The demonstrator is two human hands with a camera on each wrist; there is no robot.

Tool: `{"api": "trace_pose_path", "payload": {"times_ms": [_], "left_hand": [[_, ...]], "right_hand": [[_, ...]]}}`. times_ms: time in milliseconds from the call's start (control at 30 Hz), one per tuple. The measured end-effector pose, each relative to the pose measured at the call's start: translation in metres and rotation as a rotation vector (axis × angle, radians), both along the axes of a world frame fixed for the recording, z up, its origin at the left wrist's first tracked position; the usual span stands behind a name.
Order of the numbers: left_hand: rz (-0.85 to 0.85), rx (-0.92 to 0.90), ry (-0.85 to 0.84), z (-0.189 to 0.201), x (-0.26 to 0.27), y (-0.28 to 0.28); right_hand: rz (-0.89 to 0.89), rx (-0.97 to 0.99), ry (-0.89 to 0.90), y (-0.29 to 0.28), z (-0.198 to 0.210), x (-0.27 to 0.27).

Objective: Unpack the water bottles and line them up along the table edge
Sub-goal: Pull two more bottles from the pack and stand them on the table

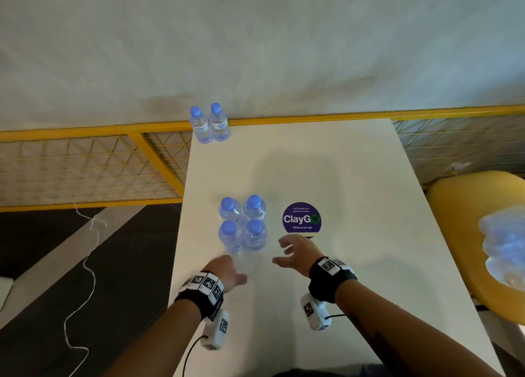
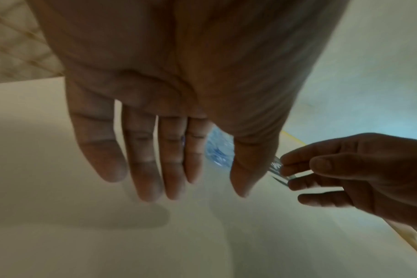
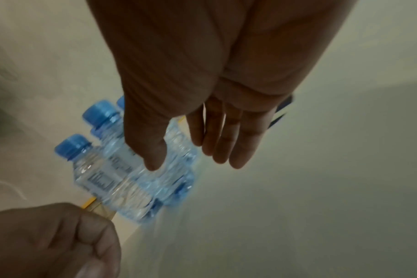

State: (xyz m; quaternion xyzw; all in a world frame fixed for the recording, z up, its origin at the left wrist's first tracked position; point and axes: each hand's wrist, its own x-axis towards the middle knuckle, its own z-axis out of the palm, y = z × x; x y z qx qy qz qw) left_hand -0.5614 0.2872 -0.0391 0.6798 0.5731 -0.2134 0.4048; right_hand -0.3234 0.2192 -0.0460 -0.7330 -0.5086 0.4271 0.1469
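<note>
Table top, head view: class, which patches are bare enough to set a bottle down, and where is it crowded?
Bare table runs along the far edge, right of the two standing bottles, and down the right side past the ClayGo sticker. It is crowded near the left edge, where the four clustered bottles stand just beyond the left hand and right hand.

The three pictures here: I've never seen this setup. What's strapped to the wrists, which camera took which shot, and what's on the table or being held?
A person works bare-handed, with a small camera strapped to each wrist and one on the head. The head view looks down at a white table. The other two look along each palm. On the table stand four bottles close together, two bottles at the far edge, and a round ClayGo sticker. The left hand and right hand are open, reaching toward the four, holding nothing.
</note>
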Motion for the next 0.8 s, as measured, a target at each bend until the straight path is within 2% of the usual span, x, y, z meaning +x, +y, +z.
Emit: {"api": "trace_pose_path", "payload": {"times_ms": [167,400,500,666,800], "left_hand": [[-0.198,-0.023,-0.043,0.002,0.083,-0.037],[-0.475,-0.054,-0.252,0.044,0.269,-0.109],[-0.592,-0.045,-0.329,0.055,0.352,-0.145],[-0.68,-0.13,-0.455,0.059,0.47,-0.217],[-0.646,-0.182,-0.464,0.034,0.544,-0.267]], "right_hand": [[-0.14,-0.013,0.052,-0.077,0.004,0.088],[-0.467,-0.016,-0.026,-0.216,0.021,0.241],[-0.67,-0.01,-0.087,-0.277,0.028,0.308],[-1.049,0.069,-0.11,-0.35,0.022,0.41],[-1.188,0.089,-0.07,-0.362,0.008,0.477]]}}
